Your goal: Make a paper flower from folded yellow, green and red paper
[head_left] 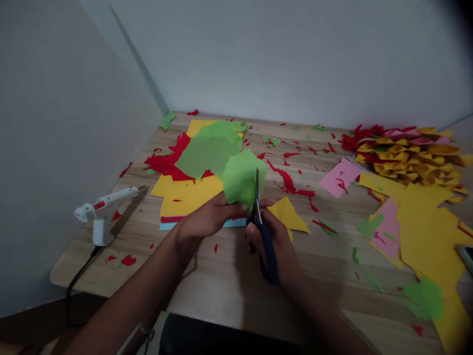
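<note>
My left hand [210, 214] is closed on the lower edge of a rounded piece of light green paper [242, 175], held up above the table. A pair of scissors [269, 256] with dark blue handles is in my right hand [279, 241], fingers through the loops. Its blades point upward and cross the right side of the green paper. Whether the blades are fully closed is hard to see. Behind and left of my hands lie a larger green sheet [210, 150], red paper [162, 163] and yellow sheets [192, 197], stacked loosely.
A white glue gun [105, 212] with a black cord stands at the table's left edge. Red scraps [283, 177] are strewn about. At right are pink paper [340, 176], yellow paper [424, 236], and folded yellow and red paper pieces [402, 155]. A wall [277, 59] rises behind.
</note>
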A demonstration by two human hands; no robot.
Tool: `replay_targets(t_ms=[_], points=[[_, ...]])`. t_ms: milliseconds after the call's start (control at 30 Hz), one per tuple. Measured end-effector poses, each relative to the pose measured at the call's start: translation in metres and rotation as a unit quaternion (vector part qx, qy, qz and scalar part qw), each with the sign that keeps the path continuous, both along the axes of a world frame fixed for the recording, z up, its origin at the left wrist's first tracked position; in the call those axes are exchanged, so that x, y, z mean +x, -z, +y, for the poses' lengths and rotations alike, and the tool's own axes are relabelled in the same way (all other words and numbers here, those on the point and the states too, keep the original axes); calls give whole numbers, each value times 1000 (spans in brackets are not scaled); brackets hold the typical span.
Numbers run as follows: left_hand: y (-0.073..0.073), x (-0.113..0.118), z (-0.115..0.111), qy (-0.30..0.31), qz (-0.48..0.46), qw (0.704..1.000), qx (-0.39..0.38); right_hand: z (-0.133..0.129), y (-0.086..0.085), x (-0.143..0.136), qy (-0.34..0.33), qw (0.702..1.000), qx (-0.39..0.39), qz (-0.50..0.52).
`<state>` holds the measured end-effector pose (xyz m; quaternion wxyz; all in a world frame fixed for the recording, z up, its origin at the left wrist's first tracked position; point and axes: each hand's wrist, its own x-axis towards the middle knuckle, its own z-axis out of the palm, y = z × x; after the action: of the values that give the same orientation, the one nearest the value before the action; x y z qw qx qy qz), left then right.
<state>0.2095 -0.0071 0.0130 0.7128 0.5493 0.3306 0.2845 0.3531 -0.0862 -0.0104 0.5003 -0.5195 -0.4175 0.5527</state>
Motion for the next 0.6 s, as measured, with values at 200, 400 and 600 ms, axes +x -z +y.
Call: replay_targets(t_ms=[200,400,600], points=[[-8,-2,9,74,51,995,40,-1,1,-1,-7,997,-75,17],[-10,-10,14,148,63,984,82,-1,1,-1,1,998,-57,17],[-2,5,4,-79,-35,995,-54,-1,1,-1,-8,1000,-6,-22]])
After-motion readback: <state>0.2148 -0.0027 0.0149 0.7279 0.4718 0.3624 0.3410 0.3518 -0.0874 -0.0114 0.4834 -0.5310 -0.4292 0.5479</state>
